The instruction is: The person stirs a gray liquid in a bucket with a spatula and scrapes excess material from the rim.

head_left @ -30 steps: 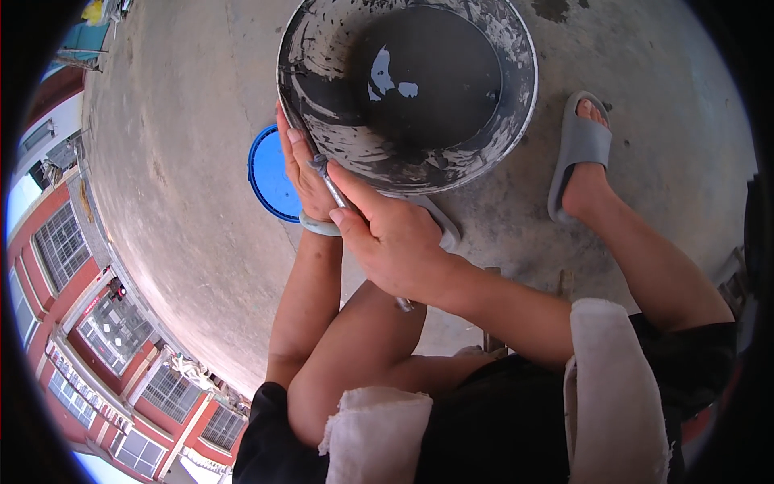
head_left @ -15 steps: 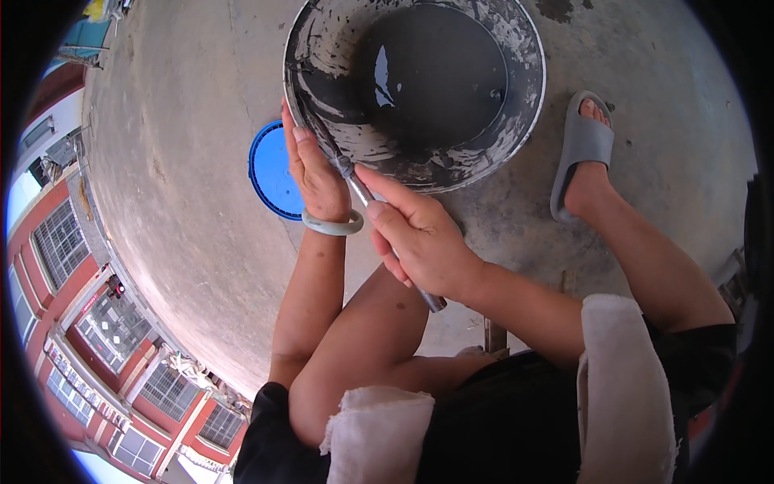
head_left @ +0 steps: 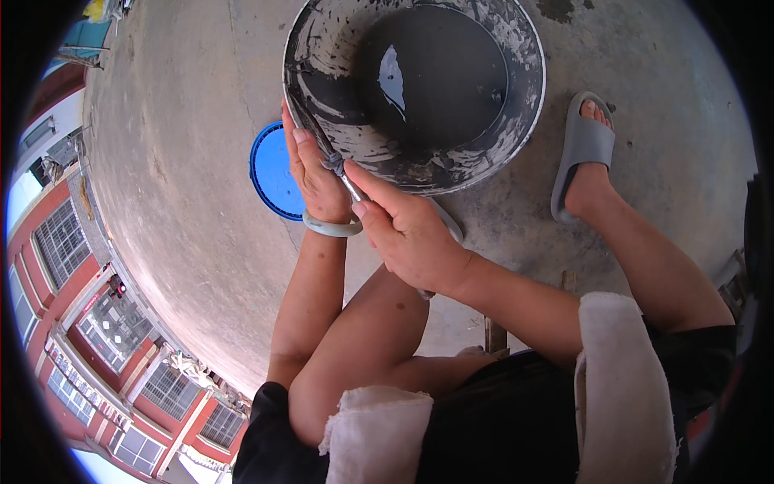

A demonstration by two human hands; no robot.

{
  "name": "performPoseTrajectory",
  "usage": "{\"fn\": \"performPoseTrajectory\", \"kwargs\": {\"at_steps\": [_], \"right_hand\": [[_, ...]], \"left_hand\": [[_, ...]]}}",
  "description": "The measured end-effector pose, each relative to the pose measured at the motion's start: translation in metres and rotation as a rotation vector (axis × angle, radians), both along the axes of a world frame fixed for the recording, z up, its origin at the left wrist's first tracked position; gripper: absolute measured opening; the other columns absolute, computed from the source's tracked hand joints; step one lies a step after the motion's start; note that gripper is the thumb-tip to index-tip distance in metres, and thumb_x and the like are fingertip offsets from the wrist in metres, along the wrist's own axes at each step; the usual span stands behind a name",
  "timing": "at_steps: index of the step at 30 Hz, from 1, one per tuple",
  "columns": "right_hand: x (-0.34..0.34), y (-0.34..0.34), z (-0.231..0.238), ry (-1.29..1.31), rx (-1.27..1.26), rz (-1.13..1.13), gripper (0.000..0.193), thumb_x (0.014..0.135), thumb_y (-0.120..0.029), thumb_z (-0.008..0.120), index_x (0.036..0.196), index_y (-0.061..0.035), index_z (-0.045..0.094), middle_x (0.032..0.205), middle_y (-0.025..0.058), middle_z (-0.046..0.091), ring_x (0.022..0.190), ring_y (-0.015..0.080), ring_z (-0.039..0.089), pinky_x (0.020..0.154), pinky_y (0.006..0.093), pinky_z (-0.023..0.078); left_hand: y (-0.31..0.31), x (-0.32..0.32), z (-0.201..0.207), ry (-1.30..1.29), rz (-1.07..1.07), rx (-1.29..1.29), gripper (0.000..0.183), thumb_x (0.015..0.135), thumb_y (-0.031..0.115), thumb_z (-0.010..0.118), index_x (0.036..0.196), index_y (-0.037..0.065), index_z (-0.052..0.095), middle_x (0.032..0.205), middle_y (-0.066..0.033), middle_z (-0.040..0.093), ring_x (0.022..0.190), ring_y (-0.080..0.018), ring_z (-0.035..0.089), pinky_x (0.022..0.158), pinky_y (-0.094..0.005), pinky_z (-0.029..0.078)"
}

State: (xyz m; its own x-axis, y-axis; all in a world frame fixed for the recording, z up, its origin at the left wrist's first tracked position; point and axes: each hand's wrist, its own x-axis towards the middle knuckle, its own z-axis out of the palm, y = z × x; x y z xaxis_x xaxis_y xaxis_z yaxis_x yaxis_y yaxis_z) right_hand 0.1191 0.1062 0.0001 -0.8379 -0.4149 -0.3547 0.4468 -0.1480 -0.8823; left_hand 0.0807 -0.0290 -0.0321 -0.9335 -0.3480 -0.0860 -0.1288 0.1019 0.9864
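Observation:
A wide tub (head_left: 528,133), its inner wall smeared with grey-black residue, holds dark grey liquid (head_left: 451,77) with a bright reflection on it. My left hand (head_left: 318,177), a pale bangle at its wrist, holds the tub's left rim, fingers stretched along the outside and thumb at the edge. My right hand (head_left: 415,238) is closed round the metal handle of a long tool (head_left: 321,141). Its dark narrow end lies along the inside of the near left wall, close to my left thumb. The exact kind of tool cannot be made out.
A round blue lid or container top (head_left: 274,173) lies on the concrete floor (head_left: 185,161), left of the tub. My foot in a grey slipper (head_left: 584,153) stands to the right. My bent knee (head_left: 375,323) is beneath my forearms. Red buildings (head_left: 113,323) stand far left.
My right hand and the tool have shifted slightly up and left, along the tub's wall. The reflection on the liquid has changed shape. My left hand stays at the rim.

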Motion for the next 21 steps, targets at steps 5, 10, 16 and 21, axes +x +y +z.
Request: {"fn": "performPoseTrajectory", "kwargs": {"at_steps": [5, 10, 16, 21], "right_hand": [[-0.006, -0.004, 0.017, -0.098, -0.052, 0.005, 0.041, 0.094, -0.010, 0.050, 0.133, 0.0022, 0.045, 0.113, 0.0279, 0.060, 0.105, 0.0347, 0.061, 0.092, 0.0350, 0.044], [-0.006, -0.008, 0.010, -0.057, -0.012, -0.007, 0.040, 0.093, -0.008, 0.050, 0.132, 0.0027, 0.047, 0.116, 0.0277, 0.059, 0.109, 0.0359, 0.059, 0.094, 0.0352, 0.044], [0.001, -0.013, 0.005, 0.130, 0.020, -0.128, 0.040, 0.093, -0.008, 0.050, 0.131, 0.0027, 0.047, 0.110, 0.0268, 0.062, 0.100, 0.0357, 0.063, 0.089, 0.0368, 0.046], [0.005, -0.003, 0.007, 0.060, 0.027, -0.076, 0.040, 0.092, -0.013, 0.055, 0.131, -0.0069, 0.052, 0.089, 0.0132, 0.068, 0.071, 0.0200, 0.066, 0.072, 0.0283, 0.050]], "left_hand": [[-0.001, -0.001, 0.002, -0.025, 0.017, -0.052, 0.055, 0.102, 0.030, 0.031, 0.147, 0.000, 0.022, 0.143, -0.0138, 0.039, 0.128, -0.0217, 0.040, 0.107, -0.0319, 0.031], [0.002, 0.000, 0.006, -0.066, 0.035, -0.003, 0.053, 0.102, 0.028, 0.031, 0.147, 0.001, 0.022, 0.142, -0.0127, 0.040, 0.127, -0.0211, 0.041, 0.106, -0.0323, 0.033], [-0.003, 0.002, 0.009, -0.074, -0.002, 0.018, 0.053, 0.102, 0.029, 0.029, 0.147, 0.000, 0.022, 0.143, -0.0135, 0.039, 0.128, -0.0222, 0.040, 0.107, -0.0330, 0.031], [-0.003, 0.001, 0.009, -0.068, -0.020, -0.044, 0.054, 0.102, 0.029, 0.028, 0.147, -0.001, 0.020, 0.144, -0.0145, 0.037, 0.129, -0.0233, 0.039, 0.108, -0.0332, 0.029]]}}
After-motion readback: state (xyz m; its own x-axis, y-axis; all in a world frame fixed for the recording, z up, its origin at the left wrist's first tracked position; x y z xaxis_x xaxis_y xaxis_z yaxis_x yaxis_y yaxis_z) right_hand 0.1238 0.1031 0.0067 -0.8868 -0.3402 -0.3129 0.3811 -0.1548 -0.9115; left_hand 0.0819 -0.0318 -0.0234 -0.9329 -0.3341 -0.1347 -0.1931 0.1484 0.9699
